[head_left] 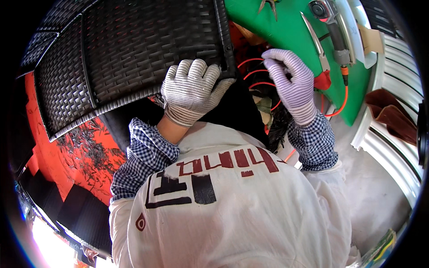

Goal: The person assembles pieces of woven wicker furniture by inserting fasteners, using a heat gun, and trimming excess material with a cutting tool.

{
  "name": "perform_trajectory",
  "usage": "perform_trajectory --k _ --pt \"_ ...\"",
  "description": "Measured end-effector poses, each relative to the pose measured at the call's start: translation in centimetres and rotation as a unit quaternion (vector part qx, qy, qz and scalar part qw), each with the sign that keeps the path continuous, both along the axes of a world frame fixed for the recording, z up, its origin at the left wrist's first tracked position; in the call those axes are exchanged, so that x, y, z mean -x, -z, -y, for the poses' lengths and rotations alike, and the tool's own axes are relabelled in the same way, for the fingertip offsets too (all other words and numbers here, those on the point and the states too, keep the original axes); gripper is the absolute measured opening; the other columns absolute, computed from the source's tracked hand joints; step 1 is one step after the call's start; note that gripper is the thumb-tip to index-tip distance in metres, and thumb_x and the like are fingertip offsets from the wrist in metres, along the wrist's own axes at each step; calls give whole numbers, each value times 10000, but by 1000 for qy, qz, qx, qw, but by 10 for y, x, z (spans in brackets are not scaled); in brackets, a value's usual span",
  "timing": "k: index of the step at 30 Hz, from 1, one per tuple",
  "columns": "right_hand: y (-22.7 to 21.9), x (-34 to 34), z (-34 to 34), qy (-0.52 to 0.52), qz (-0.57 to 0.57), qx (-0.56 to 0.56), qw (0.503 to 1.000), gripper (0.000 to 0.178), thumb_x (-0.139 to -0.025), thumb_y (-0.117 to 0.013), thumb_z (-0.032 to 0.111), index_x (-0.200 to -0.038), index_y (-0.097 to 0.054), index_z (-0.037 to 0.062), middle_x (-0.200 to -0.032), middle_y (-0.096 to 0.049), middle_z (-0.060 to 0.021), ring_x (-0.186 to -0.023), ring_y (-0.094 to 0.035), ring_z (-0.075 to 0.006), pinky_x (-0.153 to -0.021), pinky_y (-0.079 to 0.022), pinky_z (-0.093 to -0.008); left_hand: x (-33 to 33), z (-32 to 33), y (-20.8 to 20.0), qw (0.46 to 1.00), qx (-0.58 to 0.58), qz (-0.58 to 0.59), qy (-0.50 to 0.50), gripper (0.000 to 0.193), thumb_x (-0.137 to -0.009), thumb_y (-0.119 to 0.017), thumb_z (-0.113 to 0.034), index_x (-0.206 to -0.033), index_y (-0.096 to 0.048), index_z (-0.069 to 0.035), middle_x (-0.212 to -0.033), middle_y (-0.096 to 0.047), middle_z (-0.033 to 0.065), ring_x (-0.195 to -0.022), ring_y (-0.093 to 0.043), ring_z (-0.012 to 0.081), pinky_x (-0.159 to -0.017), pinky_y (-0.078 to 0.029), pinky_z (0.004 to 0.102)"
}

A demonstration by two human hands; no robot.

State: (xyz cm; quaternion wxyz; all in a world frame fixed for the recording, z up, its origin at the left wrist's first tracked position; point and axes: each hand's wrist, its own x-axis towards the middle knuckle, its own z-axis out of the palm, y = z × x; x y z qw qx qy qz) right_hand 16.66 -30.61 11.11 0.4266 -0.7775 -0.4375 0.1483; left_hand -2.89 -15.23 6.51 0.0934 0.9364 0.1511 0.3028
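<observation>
A large black woven wicker panel [147,42] lies across the upper left, its braided edge toward my body. My left hand [190,91], in a grey-striped knit glove, curls its fingers over the panel's near right corner, thumb along the edge. To the right of that corner and apart from it, my right hand [292,85] is raised in a purple-striped glove. Its thumb and fingertips come together in a pinch. A thin dark bit shows at the fingertips, too small to name.
On the green surface [286,27] lie a pointed blade with a red handle [318,47], pliers [269,6] and a grey power or air tool [337,40]. Its orange hose [343,105] coils below. Dark scraps [91,145] litter a red surface. White ribbed panels [395,147] stand right.
</observation>
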Motion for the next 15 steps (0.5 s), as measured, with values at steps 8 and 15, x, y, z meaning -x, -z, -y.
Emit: perform_trajectory --k 8,15 --pt "-22 -78 -2 82 216 -6 973 178 -917 -751 92 -1089 -727 56 -983 -718 -102 -757 -692 -190 -700 -564 -309 3 2 0 1000 2 -7 -5 371 -691 -905 -350 -932 -718 -138 -824 -613 30 -767 -615 232 -664 -474 383" --pt "-9 -118 2 103 258 78 957 188 -915 -758 177 -1064 -709 73 -979 -710 -101 -745 -694 -233 -706 -572 -351 0 0 2 1000 -15 19 2 340 -737 -867 -374 -915 -727 -120 -857 -610 56 -781 -622 256 -652 -478 389"
